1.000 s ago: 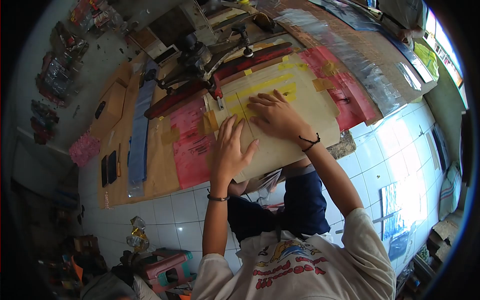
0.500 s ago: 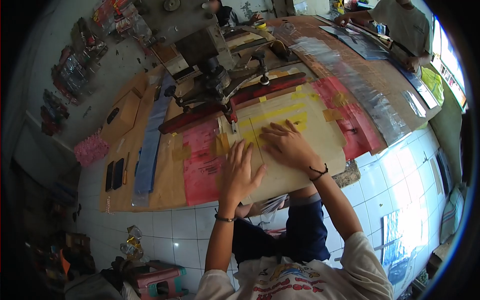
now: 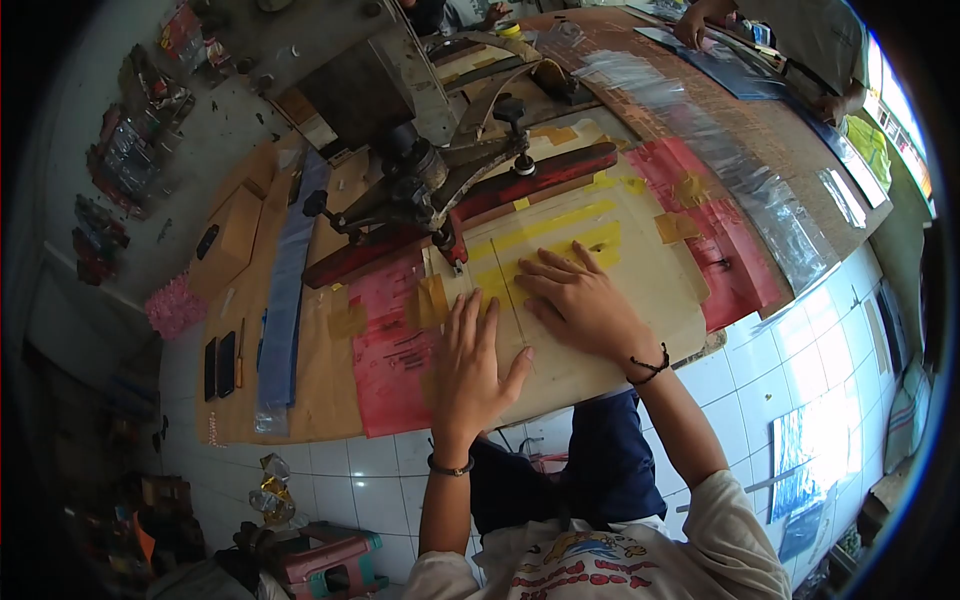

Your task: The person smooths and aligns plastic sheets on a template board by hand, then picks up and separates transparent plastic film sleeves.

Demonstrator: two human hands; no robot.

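I see left hand [image 3: 474,375], right hand [image 3: 588,305] laid flat on cream sheet [image 3: 560,372], gripping nothing; red bar [image 3: 542,183] near at 12 o'clock; uneven push might skew sheet imo; bar dropping could nip left hand

Pale cream across the board [image 3: 662,292], banded with yellow strips [image 3: 560,226] and ruled with a thin dark line [image 3: 505,276]. Translucent amber in the tape patches [image 3: 431,300]; red in the two sheets [image 3: 384,345], streaked with black. Dull dark red along the press bar [image 3: 550,178]. Tan over the tabletop [image 3: 325,392]; blue-grey along the long strip [image 3: 285,315]; black for the two phones [image 3: 225,365]; pink in the bundle [image 3: 178,305]. White on the shirt [image 3: 715,540], printed with red lettering [image 3: 585,580]; navy on the shorts [image 3: 615,460]; white, gridded, on the floor tiles [image 3: 760,385].
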